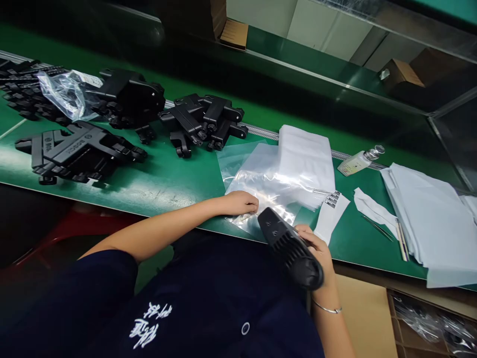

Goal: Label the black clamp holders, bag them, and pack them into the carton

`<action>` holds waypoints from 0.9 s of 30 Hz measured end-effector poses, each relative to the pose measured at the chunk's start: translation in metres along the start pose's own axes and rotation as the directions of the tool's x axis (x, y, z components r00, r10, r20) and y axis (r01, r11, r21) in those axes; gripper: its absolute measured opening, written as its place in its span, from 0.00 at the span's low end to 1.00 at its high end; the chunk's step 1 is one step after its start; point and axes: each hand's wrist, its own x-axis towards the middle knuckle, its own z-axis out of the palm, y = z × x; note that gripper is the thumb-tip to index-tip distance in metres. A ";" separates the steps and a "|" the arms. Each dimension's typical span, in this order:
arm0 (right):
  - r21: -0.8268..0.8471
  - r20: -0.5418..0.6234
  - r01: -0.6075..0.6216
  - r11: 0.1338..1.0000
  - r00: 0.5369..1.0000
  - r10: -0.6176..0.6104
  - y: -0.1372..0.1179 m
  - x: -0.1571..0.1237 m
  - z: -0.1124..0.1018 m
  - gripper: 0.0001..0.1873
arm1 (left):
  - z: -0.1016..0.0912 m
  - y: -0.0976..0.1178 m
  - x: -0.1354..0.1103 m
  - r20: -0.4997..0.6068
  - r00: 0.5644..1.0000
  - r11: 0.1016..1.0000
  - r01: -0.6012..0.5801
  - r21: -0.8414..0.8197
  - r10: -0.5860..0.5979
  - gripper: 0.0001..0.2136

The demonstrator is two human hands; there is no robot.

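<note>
My right hand [316,248] grips a black plastic part [288,246] with ribbed slots and a round knob-like end, held tilted in front of my body at the bench edge. Just left of it, my left hand [242,203] is closed on the edge of a clear plastic bag [257,181] lying on the green bench. The bag's near edge reaches toward the black part, and the two stand close together. Behind the clear bags rests a stack of white sheets or bags [305,151]. A strip of white labels [331,214] with black print lies beside my right hand.
Black plastic assemblies [80,149] are piled on the left, more [204,119] at the back. Rightward are a pump bottle [358,161], tweezers [377,227], a pen-like stick [402,241] and white bags [436,214]. A divided carton [395,318] sits below the bench edge.
</note>
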 end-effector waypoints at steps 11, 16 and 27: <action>-0.320 0.046 0.009 0.947 0.999 0.007 -0.019 -0.005 0.001 0.18 | 0.004 0.037 -0.007 -0.298 0.954 0.997 0.041 0.063 -0.020 0.07; -0.308 0.078 0.012 0.951 0.997 0.013 -0.021 -0.007 0.004 0.18 | 0.004 0.046 0.001 -0.166 0.983 0.996 -0.087 -0.020 0.082 0.09; -0.603 -0.426 -0.149 0.784 0.891 -0.159 -0.017 0.000 0.016 0.21 | 0.019 0.118 0.023 -0.004 0.960 0.941 -0.273 0.197 0.280 0.16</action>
